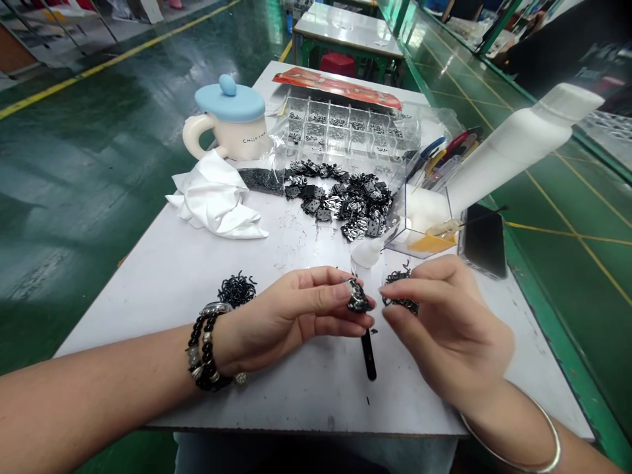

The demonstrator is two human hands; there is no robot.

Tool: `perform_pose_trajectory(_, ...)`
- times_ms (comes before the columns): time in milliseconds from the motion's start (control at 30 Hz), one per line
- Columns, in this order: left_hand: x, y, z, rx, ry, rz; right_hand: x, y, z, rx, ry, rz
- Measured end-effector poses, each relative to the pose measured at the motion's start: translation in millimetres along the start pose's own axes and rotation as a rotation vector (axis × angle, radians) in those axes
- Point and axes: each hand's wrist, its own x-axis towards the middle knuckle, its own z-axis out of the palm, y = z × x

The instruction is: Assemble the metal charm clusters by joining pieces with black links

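Bare left hand pinching a small shiny black-and-silver metal piece between fingertips, bare right hand pinching a tangled black wiry clump too.

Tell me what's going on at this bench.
A person works at a white workbench. Their left hand pinches a small black-and-silver metal part, their right hand holds a tangle of black curled pieces. Black-handled tweezers poke out below the left hand. More parts lie heaped ahead, beside a compartmented plastic box.
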Motion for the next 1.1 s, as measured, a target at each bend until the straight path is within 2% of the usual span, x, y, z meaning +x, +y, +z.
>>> perform_pose_trajectory(133, -0.2, -0.5, -2.1, -0.005, -0.013, -0.006, -2.2, -0.8, 3.9, -0.060, -0.028, -0.079)
perform_pose_trajectory(300, -1.4, -1.6, -3.2, 0.006, -0.030, 0.002, -3.0, -2.3, 4.5, -0.261, -0.022, -0.267)
perform_pose_trajectory(367, -1.7, -1.6, -2.8, 0.012, -0.033, 0.014, -2.8, -1.9, 4.4, -0.307, -0.018, -0.283)
perform_pose_trajectory(533, -2.2, 0.0, 0.2, 0.021, -0.065, 0.065, 1.0, 2.0, 4.4, -0.235, 0.000, -0.160)
perform_pose_trajectory(767, -4.9, -0.2, -2.3, 0.025, -0.143, -0.011, 7.9, 9.4, -4.5, -0.018, -0.261, -0.053)
perform_pose_trajectory(1100, -3.2, -1.1, -2.6, -0.004, -0.089, -0.066, 12.4, 12.6, -10.7, 0.109, -0.423, 0.054)
